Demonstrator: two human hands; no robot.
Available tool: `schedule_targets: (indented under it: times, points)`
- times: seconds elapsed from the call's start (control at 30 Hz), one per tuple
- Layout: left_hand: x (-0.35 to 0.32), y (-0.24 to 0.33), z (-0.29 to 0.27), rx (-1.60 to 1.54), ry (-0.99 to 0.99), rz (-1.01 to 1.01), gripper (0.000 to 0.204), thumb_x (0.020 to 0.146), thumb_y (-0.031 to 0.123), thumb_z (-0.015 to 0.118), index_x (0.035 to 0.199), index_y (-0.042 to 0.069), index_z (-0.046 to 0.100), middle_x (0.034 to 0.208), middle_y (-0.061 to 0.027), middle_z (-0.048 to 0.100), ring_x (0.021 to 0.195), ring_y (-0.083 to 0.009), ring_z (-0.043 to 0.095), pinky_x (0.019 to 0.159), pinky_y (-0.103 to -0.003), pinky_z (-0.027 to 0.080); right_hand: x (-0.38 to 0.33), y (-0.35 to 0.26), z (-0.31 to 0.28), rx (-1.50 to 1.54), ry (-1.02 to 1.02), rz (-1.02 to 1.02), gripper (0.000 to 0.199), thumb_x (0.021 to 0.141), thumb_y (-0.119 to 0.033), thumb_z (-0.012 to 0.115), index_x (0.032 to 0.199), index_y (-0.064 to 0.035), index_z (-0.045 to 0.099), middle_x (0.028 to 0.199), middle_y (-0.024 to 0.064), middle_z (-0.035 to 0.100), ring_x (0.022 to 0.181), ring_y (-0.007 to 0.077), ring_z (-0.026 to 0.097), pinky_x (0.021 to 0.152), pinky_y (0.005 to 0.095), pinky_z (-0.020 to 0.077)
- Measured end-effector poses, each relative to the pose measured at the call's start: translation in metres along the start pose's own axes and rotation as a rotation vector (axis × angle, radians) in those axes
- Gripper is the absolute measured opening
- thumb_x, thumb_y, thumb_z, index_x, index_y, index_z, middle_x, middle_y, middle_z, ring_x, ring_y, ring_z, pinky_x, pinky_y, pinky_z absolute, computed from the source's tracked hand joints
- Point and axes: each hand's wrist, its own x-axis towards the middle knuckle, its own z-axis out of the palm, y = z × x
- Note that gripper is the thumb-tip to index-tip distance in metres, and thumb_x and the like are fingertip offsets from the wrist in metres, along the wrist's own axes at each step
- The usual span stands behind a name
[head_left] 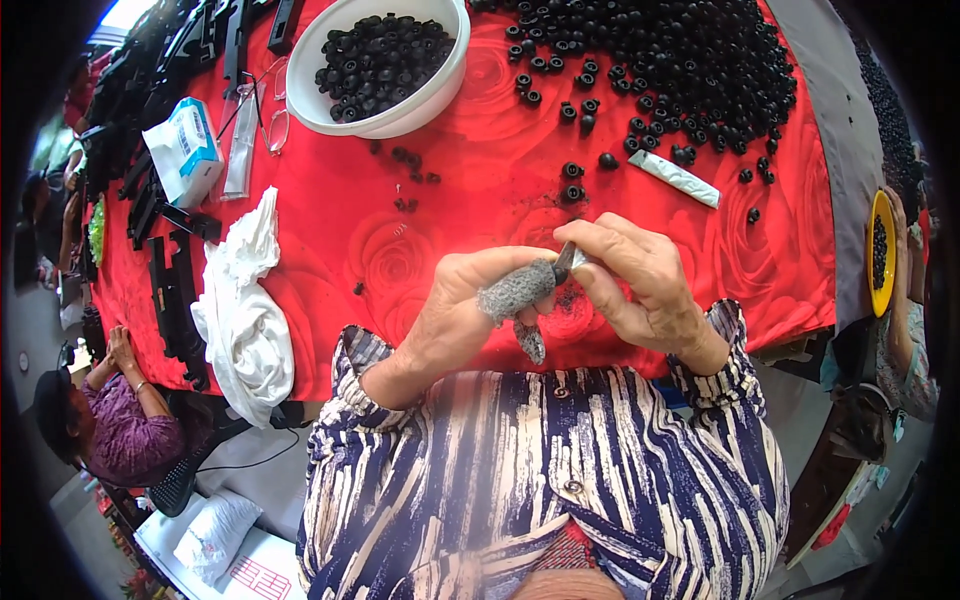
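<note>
Both hands meet above the red tabletop (480,190). The left hand (470,300), grey-sleeved fingers closed, and the right hand (640,280) pinch a small black part (565,262), its long axis tilted up-right.

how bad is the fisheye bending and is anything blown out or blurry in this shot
Head view: strong barrel distortion, the red tablecloth edges curving toward a black vignette rim; a window patch at top left is blown out; even soft light, faint shadows; the left hand, right hand and white bowl are sharp, while people at the rim smear.
</note>
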Motion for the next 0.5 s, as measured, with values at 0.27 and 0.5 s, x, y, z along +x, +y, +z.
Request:
schedule_targets:
  times: [0.27,0.5]
  points:
    - [0.0025,-0.0027,0.0008,0.016,-0.022,0.027,0.028,0.091,0.013,0.055,0.115,-0.002,0.058,0.085,-0.0046,0.062,0.071,-0.0079,0.057,0.063,-0.022,0.049,-0.0009,0.0052,-0.0043,0.098,-0.036,-0.008,0.027,0.080,-0.001,0.057,0.106,0.0050,0.057,0.076,0.0123,0.056,0.059,0.0212,0.052,0.054,0.0312,0.0413]
    - [0.0045,-0.0046,-0.0048,-0.058,0.064,0.020,0.027,0.091,0.014,0.056,0.112,-0.002,0.060,0.083,-0.0038,0.062,0.069,-0.0078,0.057,0.063,-0.020,0.048,-0.0010,0.0021,0.0006,-0.009,0.010,-0.097,0.030,0.078,0.000,0.058,0.108,0.0064,0.057,0.074,0.0120,0.056,0.059,0.0202,0.053,0.052,0.0308,0.0418]
